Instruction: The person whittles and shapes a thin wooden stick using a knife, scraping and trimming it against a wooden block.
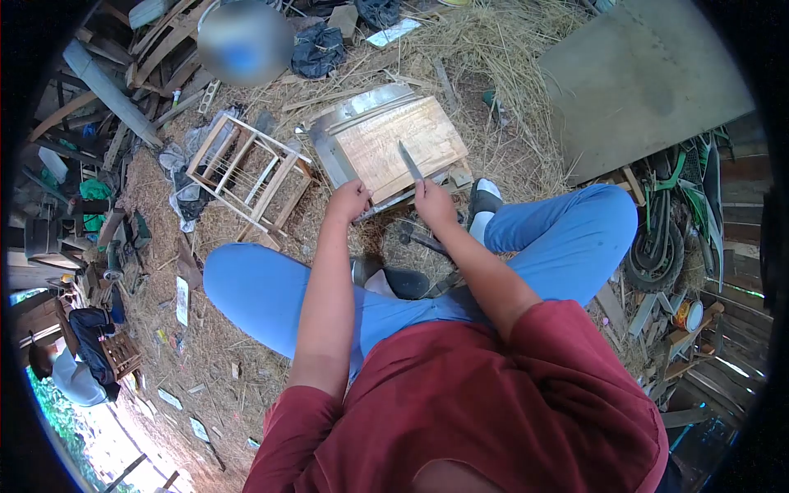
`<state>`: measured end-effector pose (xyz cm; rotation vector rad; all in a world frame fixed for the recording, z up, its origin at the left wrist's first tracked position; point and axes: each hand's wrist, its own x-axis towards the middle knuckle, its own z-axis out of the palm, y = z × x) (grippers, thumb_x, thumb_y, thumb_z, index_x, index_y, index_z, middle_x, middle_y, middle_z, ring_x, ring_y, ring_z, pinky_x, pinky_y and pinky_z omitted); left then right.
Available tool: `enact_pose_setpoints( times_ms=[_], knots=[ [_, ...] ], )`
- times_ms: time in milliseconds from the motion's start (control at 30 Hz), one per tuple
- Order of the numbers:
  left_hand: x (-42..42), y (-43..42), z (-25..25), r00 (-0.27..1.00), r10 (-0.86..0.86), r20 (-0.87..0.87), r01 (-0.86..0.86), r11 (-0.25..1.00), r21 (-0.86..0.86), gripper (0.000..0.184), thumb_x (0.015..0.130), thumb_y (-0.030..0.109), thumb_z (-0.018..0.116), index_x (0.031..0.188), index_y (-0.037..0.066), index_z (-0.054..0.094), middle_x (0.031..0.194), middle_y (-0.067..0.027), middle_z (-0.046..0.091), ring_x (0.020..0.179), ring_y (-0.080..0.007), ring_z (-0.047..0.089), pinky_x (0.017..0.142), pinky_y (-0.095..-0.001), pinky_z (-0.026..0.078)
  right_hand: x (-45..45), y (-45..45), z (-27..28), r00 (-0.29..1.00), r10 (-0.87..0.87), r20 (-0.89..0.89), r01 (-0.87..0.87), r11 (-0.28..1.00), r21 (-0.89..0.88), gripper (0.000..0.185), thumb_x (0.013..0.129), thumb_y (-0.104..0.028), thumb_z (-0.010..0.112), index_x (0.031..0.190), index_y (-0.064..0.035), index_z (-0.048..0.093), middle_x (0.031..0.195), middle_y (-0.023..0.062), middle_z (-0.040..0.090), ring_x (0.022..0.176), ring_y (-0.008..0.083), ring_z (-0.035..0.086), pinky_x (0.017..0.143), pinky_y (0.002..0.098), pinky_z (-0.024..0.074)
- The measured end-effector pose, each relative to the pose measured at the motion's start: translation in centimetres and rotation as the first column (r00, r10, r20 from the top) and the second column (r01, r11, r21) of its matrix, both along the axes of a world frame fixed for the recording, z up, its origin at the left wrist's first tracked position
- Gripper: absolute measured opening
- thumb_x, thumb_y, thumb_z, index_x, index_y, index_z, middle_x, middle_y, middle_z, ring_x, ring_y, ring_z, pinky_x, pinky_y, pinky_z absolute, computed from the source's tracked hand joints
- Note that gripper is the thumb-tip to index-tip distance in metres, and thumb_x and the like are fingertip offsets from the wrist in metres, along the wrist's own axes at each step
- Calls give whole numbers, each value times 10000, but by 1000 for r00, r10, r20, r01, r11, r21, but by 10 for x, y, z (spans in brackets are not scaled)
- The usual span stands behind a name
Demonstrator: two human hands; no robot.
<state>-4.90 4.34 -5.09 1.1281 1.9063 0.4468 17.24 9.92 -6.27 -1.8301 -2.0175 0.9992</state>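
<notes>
The floor [238, 324] is the biggest thing, and it has straw and bits of wood all over it. A big grey sheet [649, 82] is well off past the right edge of the table. A green and black motorbike [680, 214] is just below the sheet, far to the right. Far to the left, another person [78, 378] sits down.

The low table [329, 158] is in front of the knees. Part of its top is shiny like metal. A wood frame [256, 189] with many thin bars is near its left edge. A flat, pale board [378, 152] lies on the table, tilted a bit to one side. A black bag [316, 51] is on the floor past the far edge. A shoe [486, 197] is near the table's near right corner.

The left hand [353, 200] is curled up at the near left corner of the board. I cannot tell if it grips anything. The right hand [434, 201] is wrapped tight around the handle of a knife [409, 160]. The blade is over the middle of the board's near edge and points to the far side.
</notes>
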Motion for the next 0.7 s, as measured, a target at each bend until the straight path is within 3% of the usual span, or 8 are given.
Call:
enact_pose_setpoints(
  times_ms=[67, 133, 200, 267, 333, 400, 533, 700],
  knots=[
    [0, 1, 1, 1000, 6, -15, -6, 1000, -7, 217, 918, 248, 652, 829, 54, 617, 736, -84, 713, 676, -222, 678, 641, -382, 517, 8, 10, 14, 993, 60, 105, -55, 997, -49, 446, 1019, -412, 384, 1072, -72, 668, 992, 262, 688, 951, 455, 657, 866, 551, 508],
    [-1, 1, -2, 1000, 6, -19, -6, 1000, -10, 209, 917, 249, 650, 835, 59, 620, 739, -83, 715, 694, -229, 686, 659, -386, 520, 10, 16, 5, 985, -173, -9, 172, 981, -87, 434, 1016, -419, 393, 1067, -90, 671, 1005, 256, 689, 959, 451, 659, 880, 547, 512],
    [-1, -1, -3, 999, 3, -32, -3, 1000, -2, 209, 917, 251, 651, 837, 60, 622, 742, -85, 716, 703, -234, 689, 668, -388, 521, -1, -5, 2, 995, -98, -19, 99, 995, 16, 444, 1016, -422, 392, 1047, -85, 679, 990, 251, 693, 943, 451, 663, 859, 547, 521],
    [2, 0, 0, 999, 2, -41, -2, 1000, 11, 209, 917, 253, 651, 838, 60, 623, 744, -87, 717, 711, -238, 693, 678, -391, 523, -9, -11, 18, 977, 166, 132, -162, 986, -37, 441, 1014, -416, 395, 1045, -85, 684, 971, 246, 696, 925, 453, 665, 833, 548, 530],
    [3, 0, 3, 999, 2, -52, -2, 1000, -6, 214, 917, 257, 653, 842, 59, 624, 747, -90, 718, 718, -243, 695, 687, -396, 523, -3, 1, 6, 985, 139, 104, -138, 990, -19, 430, 1007, -421, 414, 1031, -84, 680, 949, 243, 697, 897, 455, 667, 811, 555, 531],
    [6, -2, 3, 998, 19, -62, -18, 1000, 17, 217, 918, 260, 654, 845, 58, 625, 746, -92, 717, 717, -244, 694, 687, -398, 523, -4, 7, -2, 992, -128, -6, 128, 991, 27, 432, 1002, -438, 420, 1003, -88, 674, 934, 233, 700, 873, 449, 671, 800, 556, 529],
    [6, -3, -1, 997, 36, -69, -32, 998, 61, 226, 928, 235, 650, 811, 46, 609, 687, -83, 688, 634, -212, 647, 623, -375, 498, -4, -11, 19, 977, 173, 127, -174, 985, -2, 442, 1012, -429, 394, 1002, -80, 666, 922, 230, 700, 867, 455, 665, 792, 561, 524],
    [5, -5, -1, 998, 23, -54, -21, 999, 41, 229, 929, 253, 648, 835, 47, 619, 718, -90, 700, 664, -230, 667, 649, -388, 510, -3, -6, 11, 992, -120, 39, 119, 992, 39, 454, 1013, -429, 395, 1004, -67, 668, 924, 233, 701, 867, 455, 667, 807, 568, 518]
  ],
)
